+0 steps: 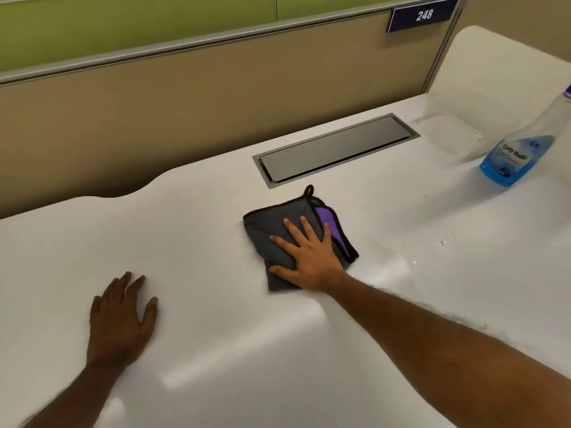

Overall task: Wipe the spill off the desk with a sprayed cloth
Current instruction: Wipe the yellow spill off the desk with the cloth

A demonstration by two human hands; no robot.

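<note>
1. The left hand (122, 316) lies flat and spread on the desk (200, 350), well left of the cloth (272, 230), holding nothing.
2. The right hand (309, 257) presses the folded cloth with fingers spread, palm down.
3. Droplets (443, 237) lie right of the cloth, so the right hand is nearer; the wipe should probably travel rightward.
4. The bottle (519, 149) stands far right of the cloth.

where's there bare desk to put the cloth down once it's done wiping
Widest bare patch: between the left hand and the cloth under the right hand. Also bare is the near desk between both forearms. The right end is crowded: spray bottle, droplets. Avoid the cable hatch.
</note>
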